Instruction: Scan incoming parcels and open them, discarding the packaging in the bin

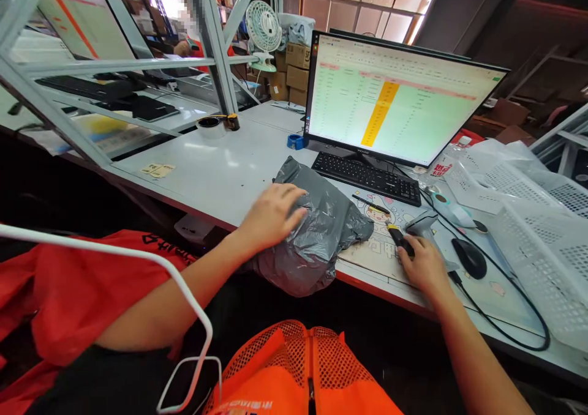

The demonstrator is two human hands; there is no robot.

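Observation:
A crumpled grey plastic mailing bag (324, 219) lies on the desk, its near end hanging past the front edge. My left hand (275, 214) rests on top of the bag, thumb apart from the fingers and nothing visibly pinched. Farther right, my right hand (426, 265) has its fingers closed around the dark handle of a small yellow-and-black utility knife (395, 234), low over the desk mat. Part of the handle is hidden by the fingers. A black pen (370, 204) lies between the bag and the keyboard (367, 176).
Behind the keyboard stands a monitor (349, 90). A mouse (468, 258), its looping cable and a scanner-like device (452, 210) are right of my right hand, beside white perforated baskets (542, 250). A tape roll (211, 127) sits far left by the metal frame (220, 54). A white bent rod (184, 286) crosses the lower left.

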